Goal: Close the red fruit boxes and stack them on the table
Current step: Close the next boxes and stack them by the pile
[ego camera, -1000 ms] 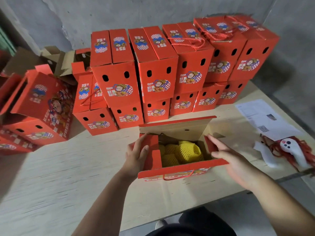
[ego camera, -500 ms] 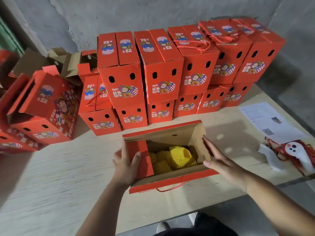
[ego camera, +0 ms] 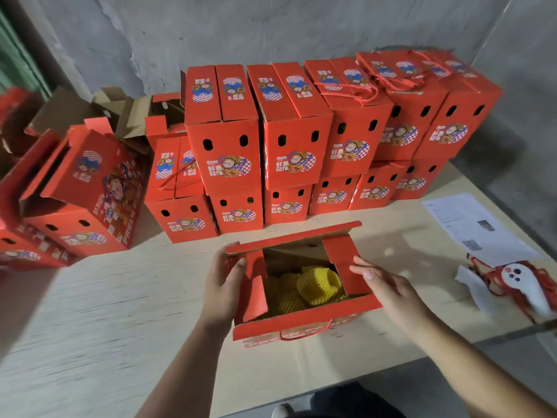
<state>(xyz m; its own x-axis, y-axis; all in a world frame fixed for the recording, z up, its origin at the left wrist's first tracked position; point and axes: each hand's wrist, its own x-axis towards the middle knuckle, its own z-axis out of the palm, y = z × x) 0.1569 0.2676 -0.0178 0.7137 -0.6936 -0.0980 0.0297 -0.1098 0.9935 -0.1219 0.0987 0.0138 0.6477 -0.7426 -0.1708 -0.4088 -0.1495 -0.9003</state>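
open box (ego camera: 304,322) (yellow netted fruit inside) between hands | left hand (ego camera: 224,285) flat, pressing left end flap | right hand (ego camera: 388,289) flat, fingers on right end flap

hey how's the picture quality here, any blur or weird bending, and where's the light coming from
Head view: wide-angle bending, so the stacked red boxes lean outward and the table edge curves. Motion blur smears the left-side boxes and the white object on the right. The open box and both hands, left and right, are fairly sharp. Soft shadows fall right of the stack, suggesting light from the left; no glare.
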